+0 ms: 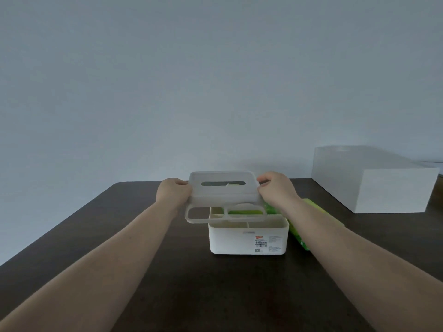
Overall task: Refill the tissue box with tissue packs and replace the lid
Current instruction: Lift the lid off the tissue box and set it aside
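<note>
On the dark table [167, 283], a big white box [374, 185] sits at the far right edge, the white tissue box [248, 238] stands mid-table, and the left hand [173, 190] and right hand [275, 188] pinch the lid [224, 191] above it, green tissue pack [300, 232] beside.

Two hands [173, 191] [275, 190], one lid [224, 192], one tissue box [248, 238], one green tissue pack [299, 233], one white carton [374, 180].

Dark wood-grain tabletop [96, 236] carries white tissue box [248, 238] at centre, green tissue pack [299, 236] just beside its right, large white box [374, 180] far right.
</note>
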A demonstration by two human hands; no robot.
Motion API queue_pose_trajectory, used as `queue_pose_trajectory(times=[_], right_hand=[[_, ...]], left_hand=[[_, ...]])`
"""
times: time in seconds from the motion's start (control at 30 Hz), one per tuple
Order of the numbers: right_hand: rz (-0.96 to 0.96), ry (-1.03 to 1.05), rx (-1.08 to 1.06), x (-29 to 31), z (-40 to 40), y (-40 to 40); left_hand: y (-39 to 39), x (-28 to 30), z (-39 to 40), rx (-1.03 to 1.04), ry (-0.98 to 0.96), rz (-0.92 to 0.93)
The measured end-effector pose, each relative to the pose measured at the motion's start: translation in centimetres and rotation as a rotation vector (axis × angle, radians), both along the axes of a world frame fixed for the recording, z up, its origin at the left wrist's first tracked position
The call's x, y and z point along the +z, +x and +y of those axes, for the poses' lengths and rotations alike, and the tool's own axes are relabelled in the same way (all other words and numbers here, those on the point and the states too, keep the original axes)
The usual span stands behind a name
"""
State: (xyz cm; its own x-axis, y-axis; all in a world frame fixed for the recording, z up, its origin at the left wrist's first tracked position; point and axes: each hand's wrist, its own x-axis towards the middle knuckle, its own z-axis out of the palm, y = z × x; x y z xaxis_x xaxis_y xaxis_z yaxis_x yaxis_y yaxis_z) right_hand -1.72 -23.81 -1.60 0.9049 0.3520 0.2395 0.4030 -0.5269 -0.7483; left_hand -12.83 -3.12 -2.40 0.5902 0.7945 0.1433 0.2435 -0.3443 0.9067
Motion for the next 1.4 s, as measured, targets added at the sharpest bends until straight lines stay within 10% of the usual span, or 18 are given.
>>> queue_pose_trajectory(times=[0.67,1.4], right_hand=[[0.016,-0.252,0.286,-1.0,17.6,-8.1],[0.063,-0.587,0.304,-5.3,20.4,-6.6]], left_hand=[[-9.6,-3.9,12.2,0.275,0.179,0.436],[-9.0,-8.0,14.6,0.17,0.133,0.468]])
